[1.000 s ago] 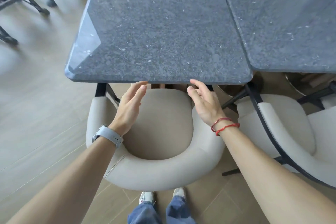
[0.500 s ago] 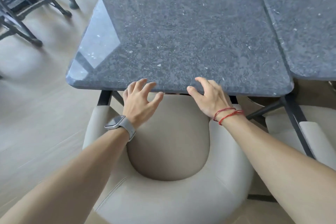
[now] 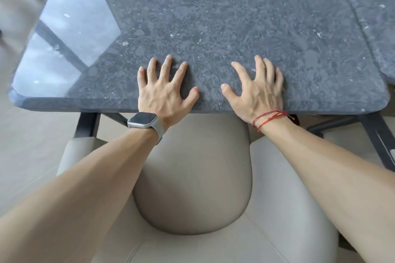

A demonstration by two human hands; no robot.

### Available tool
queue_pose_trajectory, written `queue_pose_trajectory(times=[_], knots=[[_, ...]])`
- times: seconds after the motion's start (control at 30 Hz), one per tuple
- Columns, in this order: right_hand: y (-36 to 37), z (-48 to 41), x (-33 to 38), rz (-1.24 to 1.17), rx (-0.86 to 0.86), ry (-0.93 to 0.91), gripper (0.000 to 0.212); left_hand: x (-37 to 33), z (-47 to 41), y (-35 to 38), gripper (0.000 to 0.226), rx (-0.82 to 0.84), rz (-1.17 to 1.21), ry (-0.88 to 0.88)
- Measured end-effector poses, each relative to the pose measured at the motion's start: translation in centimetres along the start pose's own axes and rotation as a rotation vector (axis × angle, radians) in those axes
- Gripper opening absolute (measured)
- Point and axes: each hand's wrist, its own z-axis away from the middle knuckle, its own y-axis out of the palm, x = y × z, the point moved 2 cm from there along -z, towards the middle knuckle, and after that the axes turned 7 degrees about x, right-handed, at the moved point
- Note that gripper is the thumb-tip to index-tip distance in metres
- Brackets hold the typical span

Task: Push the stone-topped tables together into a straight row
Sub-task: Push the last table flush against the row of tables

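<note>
- Two hands flat on the near table point(image 3: 224, 19), palms down, fingers spread, nothing gripped.
- Left hand point(image 3: 165, 90) sits close to the near edge, a bit left of centre; heel of palm at the rim, thumb pointing right.
- Right hand point(image 3: 257, 89) just beside it, the two thumbs near but apart; wrist hangs over the edge.
- Watch point(image 3: 143, 120) on left wrist, screen dark, pale band.
- Red cord point(image 3: 268, 118) on right wrist, looped more than once.
- Near table: dark speckled stone top, rounded corners, bevelled rim; glare patch on its left part.
- Second table point(image 3: 376, 2) at right, same stone; its side runs along the near table's right side with a thin seam between. Its near corner looks set a little farther back than the near table's corner; cannot tell if the tops touch.
- Chair point(image 3: 192, 173) beige, tucked under the near edge, seat between the forearms, curved back at frame bottom.
- Dark metal legs point(image 3: 87, 125) show under the top, left and right.
- Floor point(image 3: 27, 156) pale wood planks; top-left corner blurred, dark furniture legs there.
</note>
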Motion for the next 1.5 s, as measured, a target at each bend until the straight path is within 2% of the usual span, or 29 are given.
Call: queue_pose_trajectory(times=[0.4, 0.6, 0.77, 0.93, 1.2, 1.5], knots=[[0.3, 0.4, 0.1, -0.028, -0.104, 0.017, 0.063, -0.2, 0.3, 0.3, 0.065, -0.111, 0.046, -0.008], [0.4, 0.6, 0.2, -0.038, -0.095, 0.033, 0.064, -0.2, 0.5, 0.3, 0.064, -0.104, 0.060, -0.016], [0.6, 0.8, 0.1, -0.061, -0.075, 0.034, 0.060, -0.1, 0.4, 0.7, 0.060, -0.158, 0.064, -0.004], [0.9, 0.7, -0.2, -0.060, -0.150, 0.026, 0.053, -0.1, 0.2, 1.0, 0.060, -0.189, 0.063, -0.013], [1.2, 0.4, -0.1, -0.054, -0.183, 0.030, 0.056, -0.1, 0.2, 1.0, 0.054, -0.269, 0.052, 0.003], [0.9, 0.8, 0.1, -0.045, -0.157, 0.040, 0.055, -0.4, 0.7, 0.6, 0.054, -0.221, 0.041, 0.003]])
